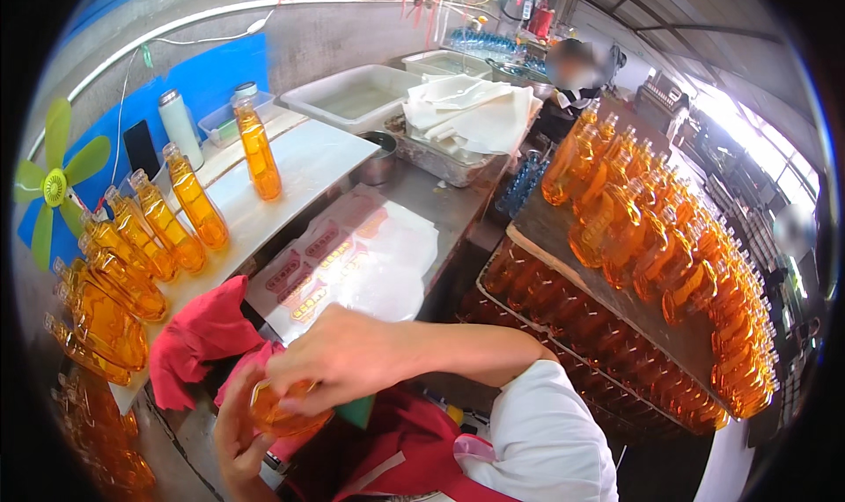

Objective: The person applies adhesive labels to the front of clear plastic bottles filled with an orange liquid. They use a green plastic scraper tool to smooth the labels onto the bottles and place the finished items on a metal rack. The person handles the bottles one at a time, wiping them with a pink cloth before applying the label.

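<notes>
An orange glass bottle (280, 414) is held low in front of my apron. My left hand (236, 436) wraps its near left side, thumb and fingers around the glass. From above, my right hand (339, 357) reaches over with its fingers curled down onto the same bottle; its fingertips are partly hidden. Just beyond my hands a translucent sheet with red and yellow printed decals (339, 260) lies on the metal worktop. A crumpled red cloth (201, 339) is bunched beside my left hand.
Several orange bottles (189, 198) line the white board at left, near a green fan (55, 185). Crates packed with orange bottles (607, 216) are stacked at right. Beyond the sheet are a metal pot (378, 163), white trays (348, 97) and a paper pile (471, 115). Another person (572, 75) stands farther back.
</notes>
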A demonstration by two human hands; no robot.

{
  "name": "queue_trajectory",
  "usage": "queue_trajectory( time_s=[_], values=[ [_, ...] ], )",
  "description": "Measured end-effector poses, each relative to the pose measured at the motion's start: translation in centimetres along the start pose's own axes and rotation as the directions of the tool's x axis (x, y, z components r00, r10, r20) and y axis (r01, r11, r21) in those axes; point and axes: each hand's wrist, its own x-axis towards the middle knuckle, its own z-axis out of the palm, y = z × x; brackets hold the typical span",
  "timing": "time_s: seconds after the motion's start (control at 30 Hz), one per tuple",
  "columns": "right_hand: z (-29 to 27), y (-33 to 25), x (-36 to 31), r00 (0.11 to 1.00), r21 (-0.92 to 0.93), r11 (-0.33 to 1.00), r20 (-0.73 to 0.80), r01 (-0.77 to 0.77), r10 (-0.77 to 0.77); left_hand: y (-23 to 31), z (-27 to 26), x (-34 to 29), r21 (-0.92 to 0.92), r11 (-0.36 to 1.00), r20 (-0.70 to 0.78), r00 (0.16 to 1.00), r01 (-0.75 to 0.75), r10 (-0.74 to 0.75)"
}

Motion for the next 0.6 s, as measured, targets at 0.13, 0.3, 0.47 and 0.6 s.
queue_trajectory(
  time_s=[0.13, 0.3, 0.47, 0.6],
  values=[
    [-8.4, -4.1, -4.8, 0.879, -0.065, 0.898, -0.243, -0.436, 0.410, 1.4, 2.3, 2.8, 0.126, 0.990, -0.083, 0.994, -0.056, 0.067],
    [-17.9, -7.3, -10.1, 0.511, -0.269, 0.462, -0.662, -0.845, 0.549, 0.3, -1.3, 2.6, 0.175, 0.985, -0.424, 0.903, 0.007, 0.069],
    [-25.5, -2.8, -17.7, 0.361, -0.382, 0.027, -0.846, -0.924, 0.393, -3.0, -1.5, 5.2, 0.134, 0.986, -0.469, 0.883, 0.104, -0.030],
    [-28.0, 2.4, -21.9, 0.283, -0.340, -0.095, -0.885, -0.936, 0.370, -4.4, -0.3, 8.7, 0.147, 0.974, -0.413, 0.905, 0.175, -0.100]
  ],
)
